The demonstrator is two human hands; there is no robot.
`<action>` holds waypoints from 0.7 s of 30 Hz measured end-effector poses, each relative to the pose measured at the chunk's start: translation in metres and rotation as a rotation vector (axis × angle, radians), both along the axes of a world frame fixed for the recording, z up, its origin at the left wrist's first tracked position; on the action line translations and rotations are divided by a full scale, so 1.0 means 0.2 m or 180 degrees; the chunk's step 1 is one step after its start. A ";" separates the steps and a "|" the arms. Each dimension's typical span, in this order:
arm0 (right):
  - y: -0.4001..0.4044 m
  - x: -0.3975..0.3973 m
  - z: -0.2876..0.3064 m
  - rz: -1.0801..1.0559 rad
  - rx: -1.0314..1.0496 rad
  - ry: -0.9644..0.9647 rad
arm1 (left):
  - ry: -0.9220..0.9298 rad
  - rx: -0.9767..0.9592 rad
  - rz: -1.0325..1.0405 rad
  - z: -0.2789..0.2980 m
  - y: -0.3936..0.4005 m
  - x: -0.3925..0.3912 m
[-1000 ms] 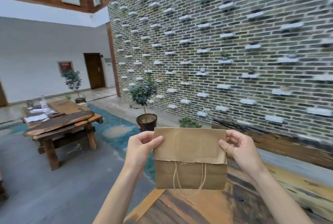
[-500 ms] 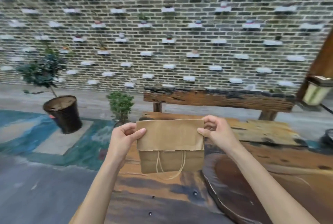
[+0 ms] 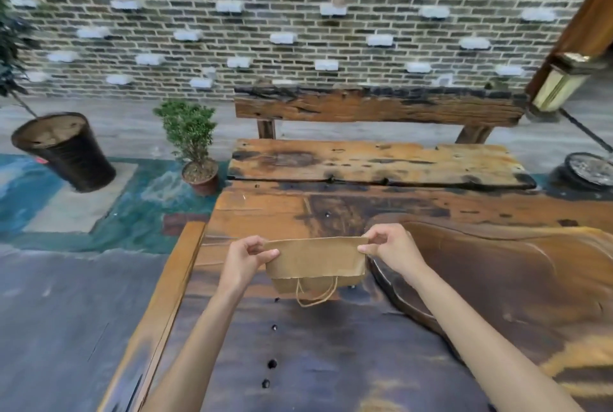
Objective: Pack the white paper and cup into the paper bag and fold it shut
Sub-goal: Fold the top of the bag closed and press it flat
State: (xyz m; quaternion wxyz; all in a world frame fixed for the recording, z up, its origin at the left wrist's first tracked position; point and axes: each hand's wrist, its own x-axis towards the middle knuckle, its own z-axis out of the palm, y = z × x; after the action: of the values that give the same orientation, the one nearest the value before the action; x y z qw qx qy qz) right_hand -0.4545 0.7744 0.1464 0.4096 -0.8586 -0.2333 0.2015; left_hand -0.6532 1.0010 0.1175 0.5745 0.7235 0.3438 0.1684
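A brown paper bag [image 3: 315, 260] hangs over the wooden table [image 3: 298, 355], its top flap folded down over the front and its twine handles dangling below the flap. My left hand [image 3: 247, 259] pinches the folded top at the left corner. My right hand [image 3: 389, 249] pinches the right corner. No white paper or cup shows; whatever is in the bag is hidden.
A raised dark wooden slab [image 3: 497, 279] covers the table's right side. Behind the table stands a wooden bench [image 3: 374, 162] against a brick wall. A small potted shrub [image 3: 192, 142] and a black plant pot [image 3: 66, 149] stand on the floor at left.
The view has swung right and tilted down from the room to the table. The bag, held at both top corners throughout, has come lower toward the table top.
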 end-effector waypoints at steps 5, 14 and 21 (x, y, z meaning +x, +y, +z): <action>0.04 -0.01 -0.31 -0.0017 -0.0375 0.0238 | 0.0560 -0.0112 0.0197 -0.24 -0.02 0.03; 0.11 -0.03 -0.64 -0.0045 -0.0820 0.0580 | 0.1139 -0.0277 0.0232 -0.57 0.01 0.03; 0.07 -0.06 -0.76 -0.0041 -0.0960 0.0661 | 0.1415 -0.0140 -0.0063 -0.69 0.00 0.06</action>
State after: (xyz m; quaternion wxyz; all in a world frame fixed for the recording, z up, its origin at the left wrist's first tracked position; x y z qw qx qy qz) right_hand -0.4668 0.7894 -0.0058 0.2994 -0.8863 -0.1515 0.3192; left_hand -0.6411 1.0019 -0.0197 0.5018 0.7335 0.4584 -0.0084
